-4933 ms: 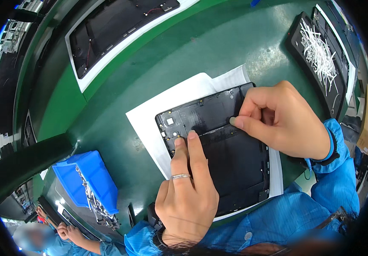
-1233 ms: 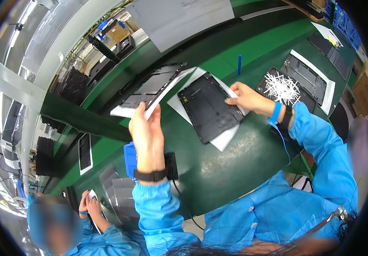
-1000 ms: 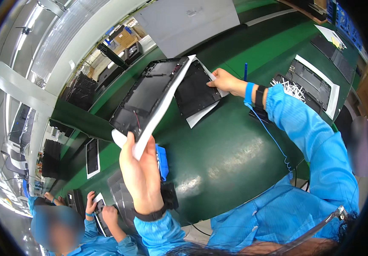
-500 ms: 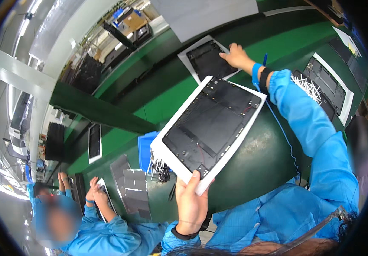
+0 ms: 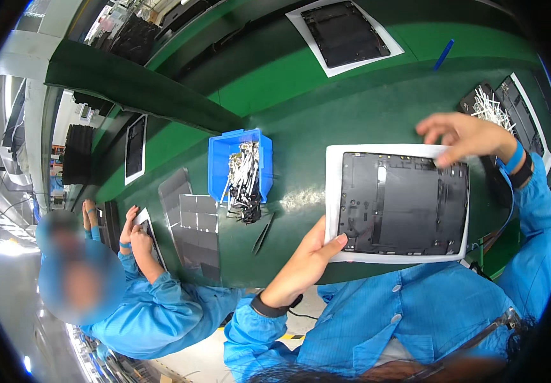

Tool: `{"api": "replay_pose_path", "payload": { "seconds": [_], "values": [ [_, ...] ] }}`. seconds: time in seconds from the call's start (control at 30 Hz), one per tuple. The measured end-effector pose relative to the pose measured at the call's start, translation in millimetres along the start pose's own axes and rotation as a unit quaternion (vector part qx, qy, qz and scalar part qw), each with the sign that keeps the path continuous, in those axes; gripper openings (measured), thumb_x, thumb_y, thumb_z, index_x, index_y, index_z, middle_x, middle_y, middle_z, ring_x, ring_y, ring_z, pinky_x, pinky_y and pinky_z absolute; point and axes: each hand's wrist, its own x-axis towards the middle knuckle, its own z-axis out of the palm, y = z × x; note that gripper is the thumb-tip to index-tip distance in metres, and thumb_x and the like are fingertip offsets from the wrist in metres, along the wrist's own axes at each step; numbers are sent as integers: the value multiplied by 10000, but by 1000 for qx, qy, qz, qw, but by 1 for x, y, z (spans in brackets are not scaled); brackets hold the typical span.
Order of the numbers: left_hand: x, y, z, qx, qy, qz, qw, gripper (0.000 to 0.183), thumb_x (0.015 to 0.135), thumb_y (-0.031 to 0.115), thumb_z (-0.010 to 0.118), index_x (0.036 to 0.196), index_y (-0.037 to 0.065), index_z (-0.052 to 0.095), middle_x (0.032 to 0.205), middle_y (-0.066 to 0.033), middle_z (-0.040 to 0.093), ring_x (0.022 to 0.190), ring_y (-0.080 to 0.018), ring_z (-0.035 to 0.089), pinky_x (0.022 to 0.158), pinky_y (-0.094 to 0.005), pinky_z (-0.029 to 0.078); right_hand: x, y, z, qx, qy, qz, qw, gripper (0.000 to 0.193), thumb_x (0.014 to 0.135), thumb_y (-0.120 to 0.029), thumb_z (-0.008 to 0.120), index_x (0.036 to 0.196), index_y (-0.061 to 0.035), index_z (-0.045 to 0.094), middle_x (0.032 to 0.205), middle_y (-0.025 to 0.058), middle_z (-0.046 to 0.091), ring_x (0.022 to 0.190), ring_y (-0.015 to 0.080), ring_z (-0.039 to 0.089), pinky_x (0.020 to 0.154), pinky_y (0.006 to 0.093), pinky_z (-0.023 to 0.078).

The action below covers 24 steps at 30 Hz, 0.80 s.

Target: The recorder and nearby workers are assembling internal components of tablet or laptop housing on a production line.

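Observation:
My left hand (image 5: 307, 263) grips the near left corner of a black tablet back housing (image 5: 409, 204) and the white backing sheet (image 5: 334, 185) under it, thumb on top. The housing lies flat-side up, showing its inner ribs and small holes, above the near edge of the green table. My right hand (image 5: 470, 135) hovers at the far right edge of the sheet, fingers apart and slightly blurred, its thumb close to the housing; whether it touches is unclear. A second black housing (image 5: 344, 35) rests on a white sheet at the far side of the table.
Left of my hands stands a blue bin (image 5: 216, 167) of black and white strips, with tweezers (image 5: 263, 235) near it. A blue pen (image 5: 444, 55) lies far right, white strips (image 5: 491, 110) nearer. Dark panels (image 5: 197, 233) lie left, beside a co-worker in blue (image 5: 160, 319).
My right hand has left the far housing and come back to the one I hold. That held housing has turned level and moved right and nearer; my view has shifted.

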Motion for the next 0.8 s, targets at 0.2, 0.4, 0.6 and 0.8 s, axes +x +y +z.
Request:
{"api": "replay_pose_path", "payload": {
  "seconds": [0.2,0.4,0.6,0.8],
  "values": [
    [22,-1,-12,133,133,118,975,461,1031,62,645,1471,4,520,1344,-70,637,1169,-137,603,1036,-294,460,-31,25,32,53,-2,13,998,259,898,-29,816,1115,75,721,946,53,764,856,92,696,778,262,564],
    [13,11,-21,456,239,228,826,459,985,5,648,1432,8,543,1443,-195,542,1288,-343,597,1071,-409,484,-45,64,47,153,157,1,976,181,926,-17,779,1083,46,713,932,24,735,801,71,665,723,259,542],
    [-17,-25,-46,617,379,167,669,339,947,48,657,1285,18,658,1301,-239,632,1223,-416,614,1063,-484,470,-66,64,94,-103,252,-97,957,403,926,-254,815,1178,18,659,985,154,664,822,261,686,729,357,558],
    [5,-66,-88,615,228,296,695,352,956,37,644,1305,-3,651,1291,-238,648,1198,-423,626,1002,-491,519,-75,44,112,-172,302,-150,925,558,1011,-333,692,1419,-12,488,1267,191,521,995,391,657,840,463,569]
  ]
}}
